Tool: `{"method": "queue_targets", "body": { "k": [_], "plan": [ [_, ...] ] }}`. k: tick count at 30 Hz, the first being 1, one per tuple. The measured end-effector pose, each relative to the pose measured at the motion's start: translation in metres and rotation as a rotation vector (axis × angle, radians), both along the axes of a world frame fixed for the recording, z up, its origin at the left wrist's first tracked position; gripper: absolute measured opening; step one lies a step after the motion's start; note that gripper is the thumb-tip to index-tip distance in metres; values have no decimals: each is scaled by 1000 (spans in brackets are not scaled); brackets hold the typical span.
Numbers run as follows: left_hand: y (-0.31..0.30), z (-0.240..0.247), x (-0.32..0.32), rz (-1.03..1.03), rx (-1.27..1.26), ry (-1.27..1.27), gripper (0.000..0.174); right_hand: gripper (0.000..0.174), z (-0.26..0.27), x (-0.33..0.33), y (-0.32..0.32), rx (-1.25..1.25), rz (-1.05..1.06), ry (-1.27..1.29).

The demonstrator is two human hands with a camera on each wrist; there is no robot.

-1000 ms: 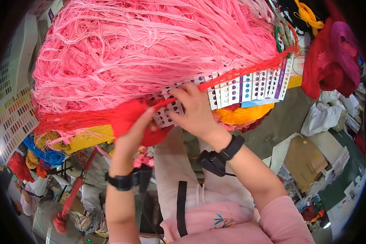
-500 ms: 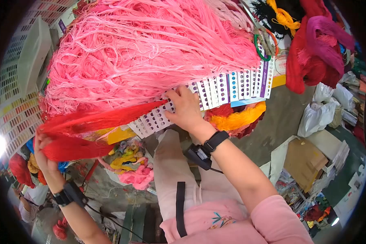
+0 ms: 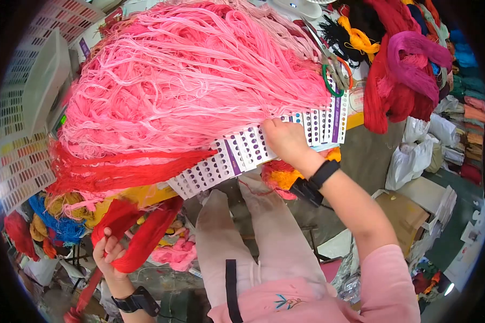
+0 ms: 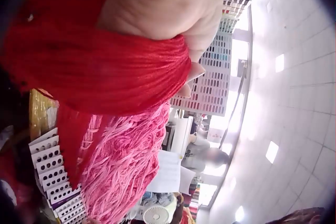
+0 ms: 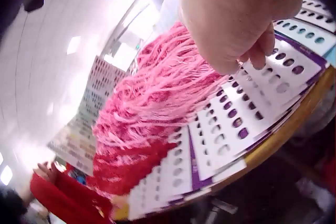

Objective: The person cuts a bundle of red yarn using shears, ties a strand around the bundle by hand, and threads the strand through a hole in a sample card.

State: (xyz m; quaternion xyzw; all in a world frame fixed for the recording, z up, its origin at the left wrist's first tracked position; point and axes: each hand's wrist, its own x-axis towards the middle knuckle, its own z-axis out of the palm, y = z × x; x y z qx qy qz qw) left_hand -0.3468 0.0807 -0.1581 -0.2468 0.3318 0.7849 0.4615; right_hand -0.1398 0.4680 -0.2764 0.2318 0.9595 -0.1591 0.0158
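Observation:
At the lower left of the head view, my left hand (image 3: 111, 255) grips a looped red skein (image 3: 148, 237) that hangs past the table edge. In the left wrist view the red skein (image 4: 105, 71) wraps across the left hand (image 4: 168, 8). My right hand (image 3: 288, 141) has its fingers bent down at the punched cards (image 3: 199, 175), beside the big pink thread pile (image 3: 188, 75). The right wrist view shows that hand (image 5: 236, 19) over the cards (image 5: 231, 113); what its fingertips hold, if anything, is hidden. A flat bundle of red strands (image 3: 129, 171) lies along the pile's front.
Scissors (image 3: 337, 72) with green and orange handles lie right of the pile. Red and magenta skeins (image 3: 415, 64) hang at the right, near a yellow skein (image 3: 358, 39). Colour charts (image 3: 21, 161) and a white tray (image 3: 46, 83) stand at the left. The yellow table edge (image 3: 355, 120) runs along the front.
My left hand has carried the red skein from the cards leftward, then down past the table edge. The right hand has moved right along the cards. More of the cards is uncovered.

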Motion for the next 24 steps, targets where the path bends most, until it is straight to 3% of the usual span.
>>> {"method": "queue_targets", "body": {
  "k": [4, 5, 7, 8, 9, 10, 12, 14, 16, 18, 20, 22, 24],
  "plan": [
    [-3, 16, 11, -76, 81, -9, 23, 11, 11, -22, 19, 88, 173, -273],
    [1, 25, 16, -66, 39, -19, 22, 8, 26, -32, 27, 35, 73, -298],
    [1, 36, 27, -99, 43, -14, 21, 5, 51, -43, 60, -72, -145, 497],
    [1, 41, 34, -136, 42, -19, 21, 9, 74, -41, 78, -376, -407, 698],
    [5, 47, 42, -176, -12, -15, 20, 19, 95, -47, 84, -734, -622, 1152],
    [8, 49, 46, -298, 9, 65, 18, 30, 112, -44, 83, -898, -696, 1360],
    [23, 61, 64, -279, -54, 78, 12, 27, 122, -45, 58, -885, -732, 1188],
    [44, 76, 81, -178, -128, 158, 14, 21, 118, -38, -1, -810, -491, 755],
    [40, 62, 90, -204, 63, 188, 27, 16, 126, -33, -75, -518, -118, 568],
    [48, 71, 95, -214, 166, 229, 34, 11, 155, -27, -132, -729, -10, 392],
    [52, 82, 98, -175, 203, 208, 39, 8, 183, -28, -171, -921, -36, 320],
    [46, 81, 101, -221, 238, 274, 43, 10, 213, -35, -201, -1439, -317, 248],
    [39, 84, 101, -272, 288, 344, 47, 9, 228, -40, -214, -1445, -329, 159]
  ]
}}
